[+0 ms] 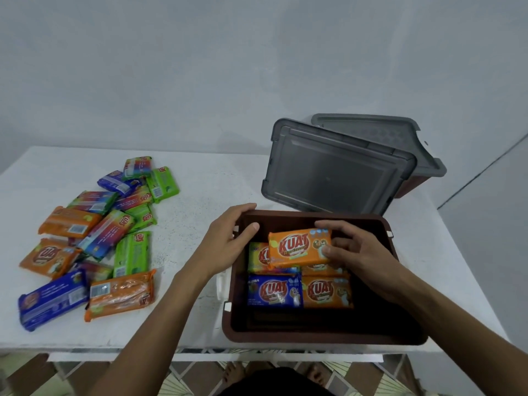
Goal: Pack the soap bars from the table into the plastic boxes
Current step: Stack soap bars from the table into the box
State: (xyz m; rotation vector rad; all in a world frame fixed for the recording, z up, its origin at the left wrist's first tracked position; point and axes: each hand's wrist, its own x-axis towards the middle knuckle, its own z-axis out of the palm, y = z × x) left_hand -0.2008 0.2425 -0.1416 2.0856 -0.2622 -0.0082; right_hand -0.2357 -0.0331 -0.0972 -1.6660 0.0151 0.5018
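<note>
Your right hand (357, 252) pinches an orange soap bar (300, 247) over the brown box (314, 337); your left hand (228, 241) grips the box's far-left rim.

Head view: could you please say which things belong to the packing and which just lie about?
Job: orange soap bar, right hand, brown box, left hand, loose soap bars, lidded second box.
Lying about: loose grey lid.

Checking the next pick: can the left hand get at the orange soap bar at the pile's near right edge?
Probably yes. The left hand only holds the brown box rim, and bare table separates it from that orange soap bar.
</note>
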